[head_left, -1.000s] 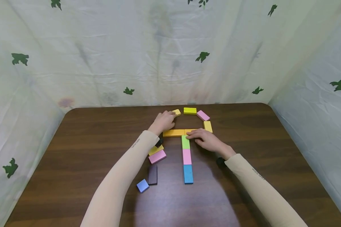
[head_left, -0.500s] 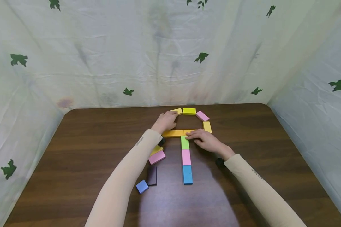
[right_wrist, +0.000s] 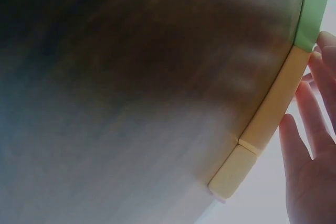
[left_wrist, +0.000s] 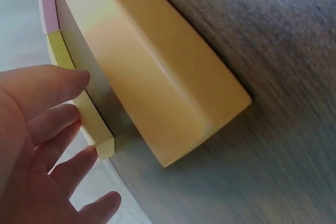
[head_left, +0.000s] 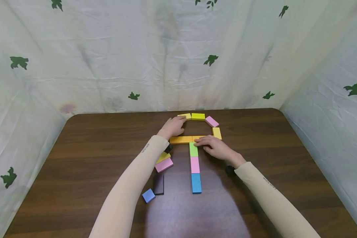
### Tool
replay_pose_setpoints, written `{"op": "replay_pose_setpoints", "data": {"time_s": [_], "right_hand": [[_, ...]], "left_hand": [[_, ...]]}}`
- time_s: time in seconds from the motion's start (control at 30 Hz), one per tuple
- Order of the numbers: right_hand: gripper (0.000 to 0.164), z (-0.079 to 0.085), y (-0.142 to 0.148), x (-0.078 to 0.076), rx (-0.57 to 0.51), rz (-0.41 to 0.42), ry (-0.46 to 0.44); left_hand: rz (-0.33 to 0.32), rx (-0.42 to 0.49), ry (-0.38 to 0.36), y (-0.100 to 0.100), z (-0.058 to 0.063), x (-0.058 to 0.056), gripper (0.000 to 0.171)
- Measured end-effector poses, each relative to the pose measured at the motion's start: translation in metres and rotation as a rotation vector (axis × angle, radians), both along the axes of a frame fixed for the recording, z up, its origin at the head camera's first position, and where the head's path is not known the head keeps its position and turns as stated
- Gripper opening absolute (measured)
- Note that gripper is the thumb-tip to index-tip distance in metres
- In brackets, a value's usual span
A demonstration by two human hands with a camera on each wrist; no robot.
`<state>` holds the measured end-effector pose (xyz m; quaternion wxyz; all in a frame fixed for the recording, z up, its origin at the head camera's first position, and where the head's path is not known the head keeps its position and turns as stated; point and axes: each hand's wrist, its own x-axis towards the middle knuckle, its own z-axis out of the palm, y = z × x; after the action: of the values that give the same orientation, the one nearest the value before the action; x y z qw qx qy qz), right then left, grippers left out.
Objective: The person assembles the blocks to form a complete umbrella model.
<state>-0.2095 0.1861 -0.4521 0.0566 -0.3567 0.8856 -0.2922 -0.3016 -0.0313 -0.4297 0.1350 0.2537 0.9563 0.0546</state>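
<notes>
At the back of the table, my left hand (head_left: 172,127) has its fingertips on a pale yellow block (head_left: 188,116). Its thumb stands apart from the block in the head view. That block meets a bright yellow block (head_left: 198,116); a pink block (head_left: 212,121) and another yellow block (head_left: 217,133) curve round to the right. My right hand (head_left: 215,146) rests its fingertips at the shorter orange block (head_left: 196,138), beside a long orange block (head_left: 180,140). Below these, a green block (head_left: 193,150), a pink block (head_left: 195,164) and a blue block (head_left: 196,183) form a straight column.
Left of the column lie a yellow block (head_left: 163,157), a pink block (head_left: 164,165), a dark block (head_left: 159,184) and a small blue block (head_left: 148,195). My left forearm partly covers the yellow one. A pale curtain (head_left: 172,66) hangs behind the wooden table (head_left: 86,158).
The pale yellow block under my left fingers has slid right until it meets the bright yellow block. My left hand moved slightly right with it; my right hand has stayed put.
</notes>
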Motion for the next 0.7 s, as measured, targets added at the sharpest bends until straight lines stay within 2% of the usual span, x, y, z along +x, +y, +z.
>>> {"op": "replay_pose_setpoints", "data": {"time_s": [0.33,0.7], "right_hand": [[0.037,0.0,-0.001,0.001,-0.005,0.008,0.008],[0.037,-0.002,0.001,0.0,-0.009,0.012,0.016]], "left_hand": [[-0.016,-0.001,-0.013,-0.004,-0.001,-0.001,0.054],[-0.018,0.058,-0.043,-0.015,-0.003,-0.001,0.053]]}}
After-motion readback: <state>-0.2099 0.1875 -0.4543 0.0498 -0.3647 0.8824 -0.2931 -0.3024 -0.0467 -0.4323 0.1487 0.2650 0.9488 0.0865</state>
